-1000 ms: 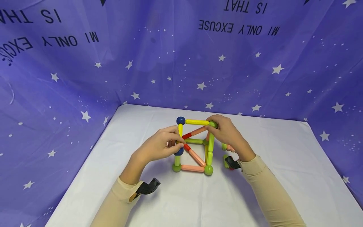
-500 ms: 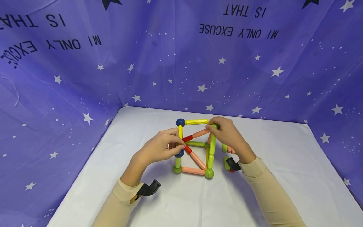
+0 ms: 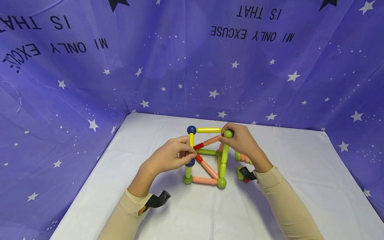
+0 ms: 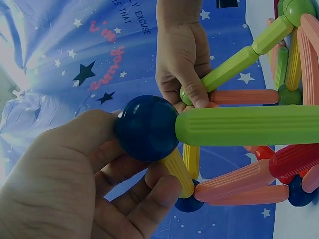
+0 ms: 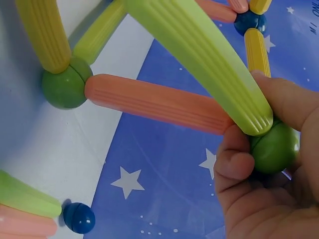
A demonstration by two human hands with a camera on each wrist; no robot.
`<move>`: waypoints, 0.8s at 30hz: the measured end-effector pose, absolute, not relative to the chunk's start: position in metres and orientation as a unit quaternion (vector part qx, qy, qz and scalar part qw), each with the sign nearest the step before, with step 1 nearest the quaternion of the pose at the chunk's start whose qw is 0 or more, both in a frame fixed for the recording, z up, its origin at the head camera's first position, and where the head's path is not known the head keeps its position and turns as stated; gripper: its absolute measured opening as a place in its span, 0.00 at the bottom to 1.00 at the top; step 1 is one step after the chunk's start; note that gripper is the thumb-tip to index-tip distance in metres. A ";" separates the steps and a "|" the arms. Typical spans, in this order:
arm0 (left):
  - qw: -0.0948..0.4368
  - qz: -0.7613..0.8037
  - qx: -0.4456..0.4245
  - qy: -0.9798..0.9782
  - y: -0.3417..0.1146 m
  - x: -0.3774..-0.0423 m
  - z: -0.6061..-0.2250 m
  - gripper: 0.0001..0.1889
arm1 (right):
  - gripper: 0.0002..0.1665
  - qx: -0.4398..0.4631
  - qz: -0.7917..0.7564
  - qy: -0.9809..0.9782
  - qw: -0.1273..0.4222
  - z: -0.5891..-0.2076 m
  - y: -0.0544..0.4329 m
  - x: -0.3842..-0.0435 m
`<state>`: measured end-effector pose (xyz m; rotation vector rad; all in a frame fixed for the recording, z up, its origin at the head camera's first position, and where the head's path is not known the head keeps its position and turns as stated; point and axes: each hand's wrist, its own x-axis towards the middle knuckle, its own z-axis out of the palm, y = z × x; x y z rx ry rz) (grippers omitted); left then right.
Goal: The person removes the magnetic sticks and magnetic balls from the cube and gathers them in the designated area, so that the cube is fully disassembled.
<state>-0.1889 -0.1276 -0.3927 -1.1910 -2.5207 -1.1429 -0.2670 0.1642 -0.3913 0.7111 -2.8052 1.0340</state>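
Observation:
A cube-like frame of coloured rods and balls stands on the table between my hands. My left hand (image 3: pixel 171 153) holds its near left upper corner. There, in the left wrist view, thumb and fingers pinch a blue ball (image 4: pixel 147 128) joined to a light green rod (image 4: pixel 244 125) and a yellow rod (image 4: pixel 178 174). At the upper right corner my right hand (image 3: pixel 241 140) grips a green ball (image 3: pixel 228 134). A light green rod (image 5: pixel 204 64) and a pink rod (image 5: pixel 154 103) meet this ball in the right wrist view. Red-and-pink diagonals (image 3: pixel 209 169) cross the frame.
To the right of the frame, partly under my right wrist, lie loose green and pink rods (image 3: pixel 244 158) and a green piece (image 3: pixel 240 173). A loose blue ball (image 5: pixel 79 217) touches the rods' ends. Purple star-printed cloth (image 3: pixel 192 66) walls the white table (image 3: pixel 168 213).
My right fingers have shifted on the green ball, and more of it shows. That corner has moved slightly right. My left hand keeps its place on the frame.

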 end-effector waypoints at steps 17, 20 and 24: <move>0.065 -0.372 -0.392 -0.839 -0.128 -0.188 -0.392 0.04 | 0.22 0.148 0.489 -0.859 -0.047 -0.389 0.173 -0.271; 0.066 -0.371 -0.392 -0.839 -0.128 -0.188 -0.392 0.04 | 0.20 0.127 0.497 -0.856 -0.062 -0.385 0.177 -0.272; 0.066 -0.370 -0.392 -0.840 -0.128 -0.188 -0.392 0.04 | 0.22 0.107 0.491 -0.862 -0.062 -0.382 0.185 -0.277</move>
